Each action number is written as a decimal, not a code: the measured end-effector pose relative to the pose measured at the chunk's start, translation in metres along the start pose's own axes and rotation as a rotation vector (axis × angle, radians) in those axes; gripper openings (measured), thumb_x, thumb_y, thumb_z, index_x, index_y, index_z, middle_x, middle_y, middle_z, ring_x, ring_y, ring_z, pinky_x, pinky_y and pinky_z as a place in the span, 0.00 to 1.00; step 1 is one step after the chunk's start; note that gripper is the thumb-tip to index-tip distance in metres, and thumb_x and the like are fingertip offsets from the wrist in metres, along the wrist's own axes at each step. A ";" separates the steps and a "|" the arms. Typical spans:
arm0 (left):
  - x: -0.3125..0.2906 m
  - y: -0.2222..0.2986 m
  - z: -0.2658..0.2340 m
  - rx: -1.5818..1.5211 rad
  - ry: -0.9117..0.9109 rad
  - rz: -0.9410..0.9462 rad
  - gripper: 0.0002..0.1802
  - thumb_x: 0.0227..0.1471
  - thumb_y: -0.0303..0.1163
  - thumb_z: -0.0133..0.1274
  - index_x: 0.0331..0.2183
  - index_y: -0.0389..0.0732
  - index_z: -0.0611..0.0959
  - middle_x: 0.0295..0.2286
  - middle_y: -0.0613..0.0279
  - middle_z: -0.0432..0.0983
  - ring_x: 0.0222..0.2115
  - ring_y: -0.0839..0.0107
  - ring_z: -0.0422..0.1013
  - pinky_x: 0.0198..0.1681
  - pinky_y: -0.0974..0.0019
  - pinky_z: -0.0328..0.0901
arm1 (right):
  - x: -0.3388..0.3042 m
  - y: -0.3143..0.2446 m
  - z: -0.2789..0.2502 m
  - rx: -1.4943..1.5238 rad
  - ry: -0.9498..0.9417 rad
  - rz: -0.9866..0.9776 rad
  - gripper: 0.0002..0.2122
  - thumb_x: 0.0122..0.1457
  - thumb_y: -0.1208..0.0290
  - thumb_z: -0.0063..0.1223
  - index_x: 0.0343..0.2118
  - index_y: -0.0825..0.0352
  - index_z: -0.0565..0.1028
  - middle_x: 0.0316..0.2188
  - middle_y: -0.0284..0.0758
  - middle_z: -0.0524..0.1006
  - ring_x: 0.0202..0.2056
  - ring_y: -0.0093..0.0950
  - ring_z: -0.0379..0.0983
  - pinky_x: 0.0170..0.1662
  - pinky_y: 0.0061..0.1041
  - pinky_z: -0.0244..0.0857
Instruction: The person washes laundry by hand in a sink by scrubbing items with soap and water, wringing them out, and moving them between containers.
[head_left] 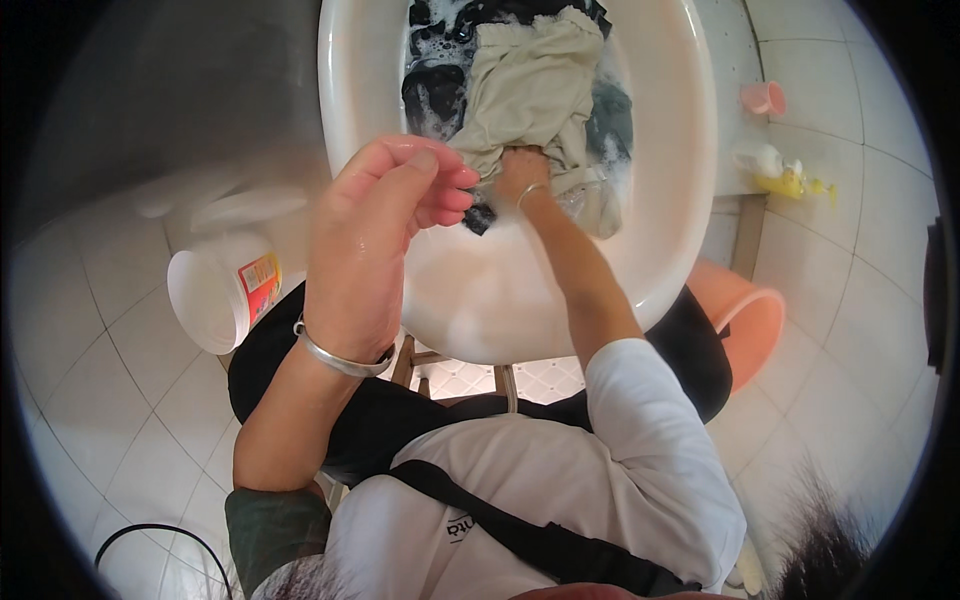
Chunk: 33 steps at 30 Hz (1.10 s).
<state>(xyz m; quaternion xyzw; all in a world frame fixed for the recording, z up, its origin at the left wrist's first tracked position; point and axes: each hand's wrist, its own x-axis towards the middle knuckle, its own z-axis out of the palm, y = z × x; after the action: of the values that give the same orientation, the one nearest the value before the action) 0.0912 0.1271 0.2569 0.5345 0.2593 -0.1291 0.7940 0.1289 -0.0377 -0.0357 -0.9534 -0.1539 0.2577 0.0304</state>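
A beige garment [535,85] with a gathered, elastic-looking edge lies wet over dark clothes [435,95] in soapy water. They are inside a white oval tub [675,180] in front of me. My right hand [522,178] is down in the tub, closed on the near part of the beige garment, which hides the fingertips. My left hand [385,205], wet and with a silver bangle at its wrist, is raised over the tub's near left rim. Its fingers are loosely bent, slightly apart, and nothing shows in them.
A white bucket [205,300] with a red label is to my left. An orange-pink bucket [755,330] stands by my right knee. Along the right wall are a pink cup [765,98] and a yellow bottle [785,185]. A black hose or cable [165,528] curves across the tiles.
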 end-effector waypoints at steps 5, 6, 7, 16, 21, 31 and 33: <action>0.015 -0.008 0.003 -0.043 -0.062 0.009 0.11 0.51 0.32 0.41 0.31 0.35 0.72 0.28 0.57 0.71 0.28 0.74 0.67 0.36 0.71 0.61 | -0.049 0.000 0.045 -0.067 0.139 -0.328 0.18 0.42 0.62 0.52 0.34 0.70 0.70 0.36 0.46 0.69 0.40 0.37 0.67 0.41 0.32 0.62; 0.019 -0.010 0.002 -0.043 -0.071 0.027 0.11 0.51 0.32 0.41 0.31 0.35 0.72 0.28 0.57 0.71 0.28 0.74 0.67 0.35 0.71 0.62 | -0.054 0.001 0.040 -0.067 0.046 -0.342 0.18 0.43 0.61 0.51 0.34 0.70 0.70 0.38 0.47 0.68 0.42 0.38 0.65 0.42 0.31 0.61; 0.023 -0.012 0.000 -0.043 -0.072 0.047 0.11 0.50 0.33 0.42 0.31 0.35 0.72 0.28 0.58 0.71 0.28 0.74 0.67 0.35 0.72 0.62 | -0.055 0.001 0.029 0.008 -0.024 -0.291 0.19 0.43 0.60 0.51 0.34 0.70 0.70 0.37 0.48 0.69 0.41 0.39 0.66 0.42 0.32 0.61; 0.050 -0.016 -0.023 0.014 0.012 0.221 0.10 0.49 0.32 0.43 0.30 0.35 0.73 0.26 0.61 0.72 0.25 0.77 0.68 0.29 0.76 0.64 | -0.070 -0.007 -0.216 0.360 0.373 -0.165 0.20 0.39 0.61 0.51 0.30 0.74 0.67 0.26 0.48 0.72 0.29 0.39 0.69 0.34 0.31 0.64; 0.064 -0.018 -0.037 -0.046 0.031 0.267 0.09 0.48 0.31 0.44 0.31 0.36 0.74 0.26 0.61 0.73 0.24 0.78 0.68 0.28 0.77 0.64 | -0.119 -0.048 -0.319 0.517 0.819 -0.369 0.05 0.43 0.75 0.49 0.21 0.72 0.73 0.21 0.37 0.72 0.23 0.22 0.67 0.27 0.22 0.63; 0.069 -0.031 -0.034 0.090 -0.090 0.244 0.08 0.46 0.33 0.45 0.28 0.39 0.74 0.23 0.65 0.71 0.22 0.79 0.66 0.26 0.77 0.62 | -0.123 0.013 -0.171 0.660 0.475 0.085 0.21 0.38 0.67 0.55 0.36 0.71 0.66 0.32 0.43 0.71 0.32 0.33 0.69 0.36 0.27 0.63; 0.079 -0.043 -0.037 0.231 -0.070 0.338 0.09 0.45 0.35 0.47 0.28 0.39 0.75 0.23 0.66 0.71 0.23 0.79 0.65 0.26 0.77 0.61 | -0.105 0.023 -0.095 0.479 0.332 0.207 0.26 0.36 0.65 0.55 0.39 0.73 0.65 0.35 0.48 0.71 0.37 0.39 0.68 0.41 0.31 0.62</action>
<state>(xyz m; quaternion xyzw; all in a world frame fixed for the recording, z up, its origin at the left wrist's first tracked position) 0.1264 0.1495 0.1691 0.6529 0.1216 -0.0416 0.7464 0.0969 -0.0904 0.0941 -0.9587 0.0161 0.1291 0.2528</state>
